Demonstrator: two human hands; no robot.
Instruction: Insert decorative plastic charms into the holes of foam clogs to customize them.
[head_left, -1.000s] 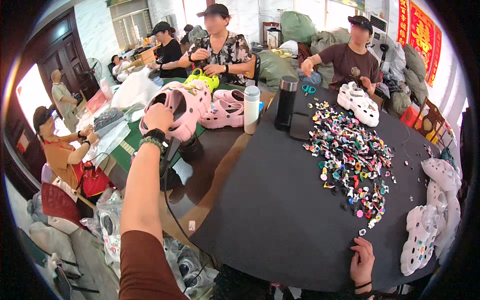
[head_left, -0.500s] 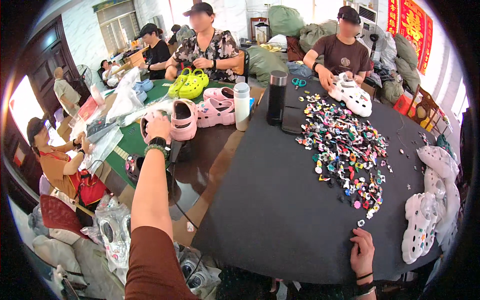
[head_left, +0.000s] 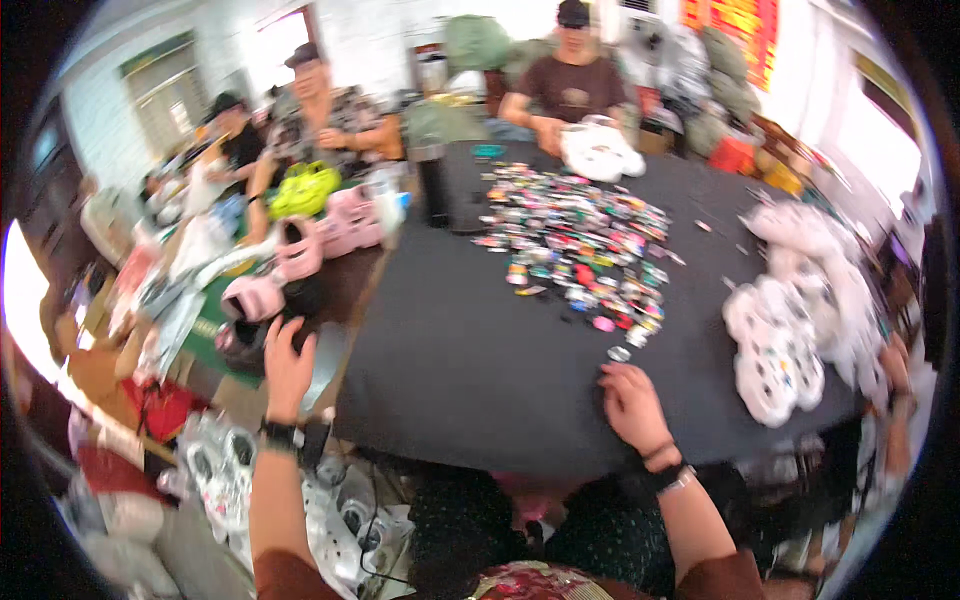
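Taking 12 o'clock as straight ahead of the person, the left hand (head_left: 290, 370) is partly open, fingers loosely spread and slightly bent, with nothing visible in its grasp. It is near the left edge of the black surface (head_left: 470, 350); blur hides whether it touches anything. The nearest pink clog (head_left: 253, 298) lies just beyond its fingertips, at 11 o'clock, and a dark shoe (head_left: 243, 348) sits close by at 10. A second pink clog (head_left: 298, 250) is farther out at 12 o'clock, with a pink pair (head_left: 350, 220) toward 1 and lime-green clogs (head_left: 305, 190) beyond, again at 12.

The right hand (head_left: 635, 405) is low at the black surface, half open with its fingers gently curved; no item shows in its grip. One small pale charm (head_left: 619, 354) lies just past its fingertips, between 11 and 12 o'clock; whether they touch cannot be told. In the same direction, farther off, spreads the heap of colourful charms (head_left: 580, 250). White clogs (head_left: 775, 350) lie at the hand's 2 o'clock, well apart from it, beside white clogs in clear plastic (head_left: 825, 270).

Past the heap's far left side, a dark bottle (head_left: 433, 190) stands between the right hand's 10 and 11 o'clock, and teal scissors (head_left: 488, 151) lie at 11. Across the surface, a co-worker in a brown shirt (head_left: 570, 90) has hands at a white clog (head_left: 600, 150).
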